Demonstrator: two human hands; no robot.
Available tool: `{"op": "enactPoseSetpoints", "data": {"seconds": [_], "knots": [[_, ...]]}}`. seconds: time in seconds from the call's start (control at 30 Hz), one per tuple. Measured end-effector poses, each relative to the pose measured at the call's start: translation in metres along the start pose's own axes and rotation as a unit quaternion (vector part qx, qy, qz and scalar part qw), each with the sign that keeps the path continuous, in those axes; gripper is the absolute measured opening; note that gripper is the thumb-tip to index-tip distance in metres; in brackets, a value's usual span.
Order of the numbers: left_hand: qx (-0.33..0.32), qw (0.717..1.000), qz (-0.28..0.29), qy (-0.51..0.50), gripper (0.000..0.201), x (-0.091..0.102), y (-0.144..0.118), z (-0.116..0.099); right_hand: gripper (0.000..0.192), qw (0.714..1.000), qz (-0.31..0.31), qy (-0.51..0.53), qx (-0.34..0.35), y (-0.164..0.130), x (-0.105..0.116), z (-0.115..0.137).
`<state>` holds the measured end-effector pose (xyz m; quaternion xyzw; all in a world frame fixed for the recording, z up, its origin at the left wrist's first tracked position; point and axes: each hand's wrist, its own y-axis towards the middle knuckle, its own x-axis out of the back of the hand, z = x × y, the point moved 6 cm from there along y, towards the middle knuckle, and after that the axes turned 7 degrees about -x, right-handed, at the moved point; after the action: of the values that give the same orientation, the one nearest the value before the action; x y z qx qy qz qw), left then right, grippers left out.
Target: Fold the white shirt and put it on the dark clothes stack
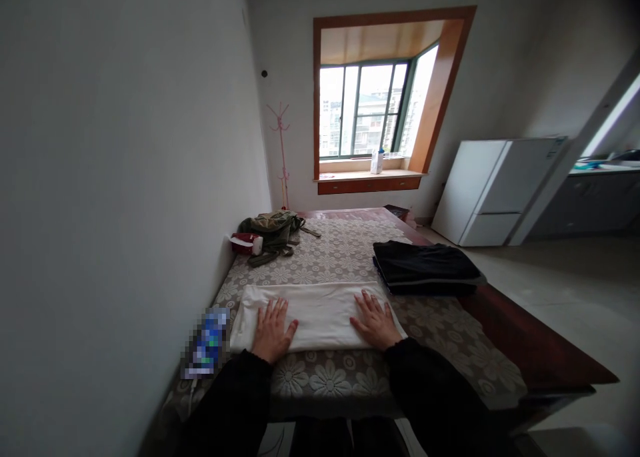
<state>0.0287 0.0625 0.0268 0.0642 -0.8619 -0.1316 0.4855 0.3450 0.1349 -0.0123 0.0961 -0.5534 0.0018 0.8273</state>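
A folded white cloth (320, 314) lies flat in a wide rectangle near the front edge of the table. My left hand (273, 329) rests palm down on its left part, fingers stretched forward and thumb out to the side. On the right part of the cloth lies my right hand (376, 320), also flat with the fingers spread. Neither hand grips anything. To the right and a little farther back is a stack of folded dark cloth (425, 268), apart from my right hand.
A flower-patterned tablecloth (330, 377) covers most of the dark red table (540, 340). By the left wall lie a green backpack (273, 227), a red tissue pack (246, 244) and a blurred-out device with a cable (206, 344). A white fridge (493, 194) stands back right.
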Motion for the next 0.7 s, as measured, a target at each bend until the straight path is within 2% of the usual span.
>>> {"op": "enactPoseSetpoints", "data": {"seconds": [0.07,0.13,0.33,0.47,0.53,0.7], "knots": [[-0.013,0.998,0.024,0.051,0.062,-0.006,-0.005,-0.004,0.063,0.996,0.007,-0.083,0.013,-0.009,-0.004,0.004],[-0.019,0.995,0.039,0.093,0.063,-0.008,-0.007,-0.005,0.062,0.993,0.002,-0.113,0.020,-0.013,-0.004,0.007],[-0.030,0.985,0.061,0.156,0.065,-0.008,-0.010,-0.002,0.062,0.993,-0.019,-0.112,0.016,-0.017,0.000,0.005],[-0.029,0.983,0.065,0.171,0.063,-0.010,-0.010,-0.004,0.061,0.993,-0.005,-0.119,-0.012,-0.016,0.003,0.012],[-0.029,0.982,0.063,0.173,0.061,-0.015,-0.002,-0.012,0.060,0.992,0.015,-0.125,-0.011,-0.011,0.005,0.032],[-0.074,0.981,0.061,0.166,0.059,-0.041,0.032,-0.046,0.060,0.994,0.051,-0.060,0.069,0.010,0.000,0.116]]}}
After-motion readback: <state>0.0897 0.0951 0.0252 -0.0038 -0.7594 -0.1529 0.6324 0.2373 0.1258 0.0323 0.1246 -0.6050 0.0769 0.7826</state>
